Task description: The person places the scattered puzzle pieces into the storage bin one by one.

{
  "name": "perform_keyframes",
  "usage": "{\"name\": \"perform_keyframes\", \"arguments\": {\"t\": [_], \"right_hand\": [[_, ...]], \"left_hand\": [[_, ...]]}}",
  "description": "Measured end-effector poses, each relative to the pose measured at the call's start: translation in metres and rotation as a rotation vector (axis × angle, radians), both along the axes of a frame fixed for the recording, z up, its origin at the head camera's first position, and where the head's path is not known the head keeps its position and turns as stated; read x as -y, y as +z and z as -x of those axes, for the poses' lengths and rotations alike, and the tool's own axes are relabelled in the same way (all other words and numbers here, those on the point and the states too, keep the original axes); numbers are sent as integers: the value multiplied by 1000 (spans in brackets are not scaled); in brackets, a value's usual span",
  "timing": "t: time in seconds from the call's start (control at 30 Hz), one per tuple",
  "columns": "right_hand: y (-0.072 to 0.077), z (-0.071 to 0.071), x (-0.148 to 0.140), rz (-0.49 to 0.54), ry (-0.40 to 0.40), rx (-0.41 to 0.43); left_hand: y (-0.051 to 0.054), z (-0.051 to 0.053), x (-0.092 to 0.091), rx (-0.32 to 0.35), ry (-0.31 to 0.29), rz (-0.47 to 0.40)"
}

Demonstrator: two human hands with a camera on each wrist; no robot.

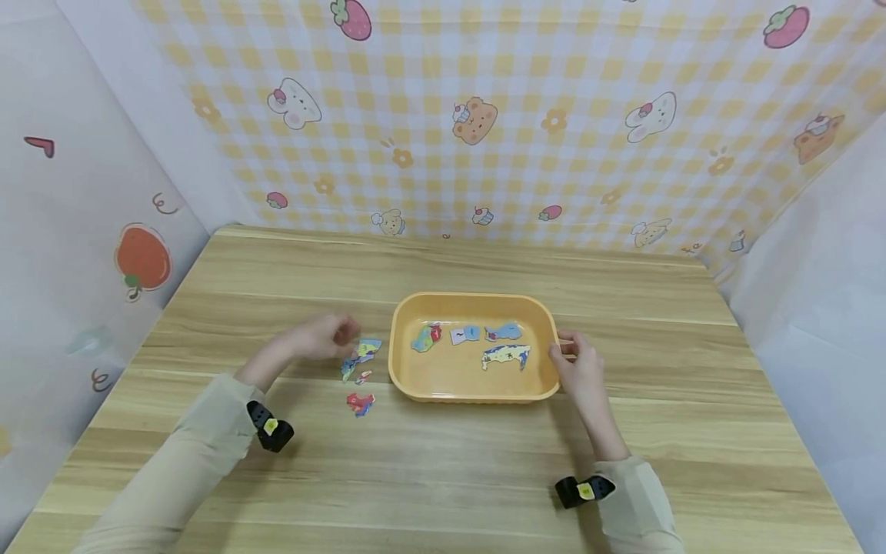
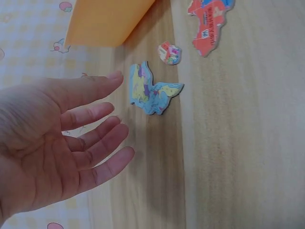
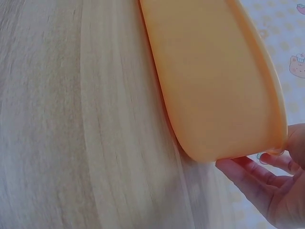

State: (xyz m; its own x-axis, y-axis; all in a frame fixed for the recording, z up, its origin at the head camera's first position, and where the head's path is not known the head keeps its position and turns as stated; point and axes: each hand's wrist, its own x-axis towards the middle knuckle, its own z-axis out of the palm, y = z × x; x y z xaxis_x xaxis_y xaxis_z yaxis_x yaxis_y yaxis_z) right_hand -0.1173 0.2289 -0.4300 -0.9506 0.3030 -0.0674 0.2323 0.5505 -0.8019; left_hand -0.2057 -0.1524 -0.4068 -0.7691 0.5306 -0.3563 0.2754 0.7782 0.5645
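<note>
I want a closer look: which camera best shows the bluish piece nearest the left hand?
The left wrist view: the bluish piece appears large and whole. The head view shows it small; the right wrist, not at all.

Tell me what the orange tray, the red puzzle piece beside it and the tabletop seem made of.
Orange tray: probably molded plastic, smooth with slight sheen; seamless, rounded walls suggest it.
Red puzzle piece: likely card or thin board, given its printed lettering and thin edge; finish unclear.
Tabletop: wood or laminate, satin-looking; the streaked grain fits both.
</note>
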Motion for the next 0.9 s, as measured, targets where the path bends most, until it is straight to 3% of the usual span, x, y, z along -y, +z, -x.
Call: {"name": "perform_keyframes", "arguments": {"t": [0.3, 0.57, 0.9], "right_hand": [[3, -1, 1, -2, 7, -1], [4, 0, 0, -7, 14, 17], [1, 0, -1, 10, 13, 23]], "left_hand": [[-4, -4, 2, 6, 8, 14], [-10, -4, -3, -7, -18, 77], [-12, -6, -9, -4, 40, 129]]}}
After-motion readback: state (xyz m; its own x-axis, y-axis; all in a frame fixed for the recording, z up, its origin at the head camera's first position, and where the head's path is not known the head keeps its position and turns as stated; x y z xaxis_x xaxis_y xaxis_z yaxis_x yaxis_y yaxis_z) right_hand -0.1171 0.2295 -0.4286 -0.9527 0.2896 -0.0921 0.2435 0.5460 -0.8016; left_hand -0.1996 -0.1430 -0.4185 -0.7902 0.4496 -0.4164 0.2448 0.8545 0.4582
